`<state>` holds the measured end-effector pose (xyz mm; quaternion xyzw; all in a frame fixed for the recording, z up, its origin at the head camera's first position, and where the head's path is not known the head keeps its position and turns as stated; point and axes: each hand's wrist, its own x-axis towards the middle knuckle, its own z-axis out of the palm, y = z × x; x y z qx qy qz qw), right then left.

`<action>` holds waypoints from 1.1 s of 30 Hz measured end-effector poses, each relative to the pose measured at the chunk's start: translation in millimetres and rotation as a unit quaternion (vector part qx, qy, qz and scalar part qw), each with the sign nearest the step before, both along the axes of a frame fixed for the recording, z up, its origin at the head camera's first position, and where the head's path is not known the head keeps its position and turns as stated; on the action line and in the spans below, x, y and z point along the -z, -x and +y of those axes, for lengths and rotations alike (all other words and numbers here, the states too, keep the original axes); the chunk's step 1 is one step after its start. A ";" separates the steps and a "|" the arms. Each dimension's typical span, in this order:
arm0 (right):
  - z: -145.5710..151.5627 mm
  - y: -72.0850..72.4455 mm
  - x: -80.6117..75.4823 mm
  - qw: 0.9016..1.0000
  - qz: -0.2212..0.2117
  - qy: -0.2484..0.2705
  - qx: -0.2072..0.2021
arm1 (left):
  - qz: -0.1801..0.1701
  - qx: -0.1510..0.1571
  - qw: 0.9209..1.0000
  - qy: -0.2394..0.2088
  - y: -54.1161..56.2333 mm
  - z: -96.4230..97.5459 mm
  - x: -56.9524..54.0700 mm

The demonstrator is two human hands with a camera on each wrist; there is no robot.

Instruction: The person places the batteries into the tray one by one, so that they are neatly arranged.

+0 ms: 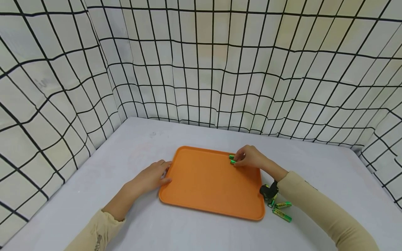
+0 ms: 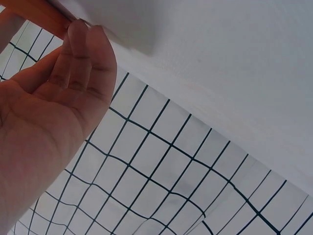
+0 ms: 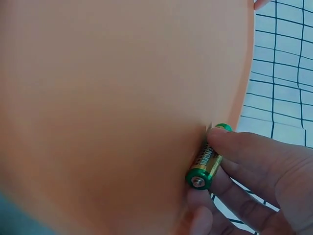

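An orange tray lies on the white surface. My left hand rests at its left edge, fingers and thumb against the rim; in the left wrist view the hand shows its palm, fingertips right at the tray's edge. Over the tray's far right part, my right hand pinches a green-and-gold battery between thumb and fingers, its metal terminal facing the right wrist camera. Two green battery ends show beside the fingers in the head view; the farther battery is partly hidden by the hand.
Several loose green batteries lie right of the tray, partly covered by a black device at the right wrist. White walls with black netting enclose the back and sides of the white table.
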<state>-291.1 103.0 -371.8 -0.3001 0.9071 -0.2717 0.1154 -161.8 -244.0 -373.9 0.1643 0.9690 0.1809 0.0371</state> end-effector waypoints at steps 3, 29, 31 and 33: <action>0.2 0.3 0.1 1.000 -0.004 -0.006 -0.002 | -0.005 -0.002 1.000 -0.001 -0.8 0.2 -0.7; 6.6 -3.6 -1.9 0.999 -0.037 -0.022 0.010 | -0.003 0.003 1.000 -0.009 -0.2 -0.1 0.8; 7.8 -4.8 -2.3 0.999 -0.035 -0.021 0.009 | -0.003 0.003 1.000 -0.008 -0.1 -0.1 1.0; 9.3 -5.5 -2.1 0.999 -0.031 -0.023 0.010 | -0.004 0.002 1.000 -0.009 -0.2 -0.1 1.1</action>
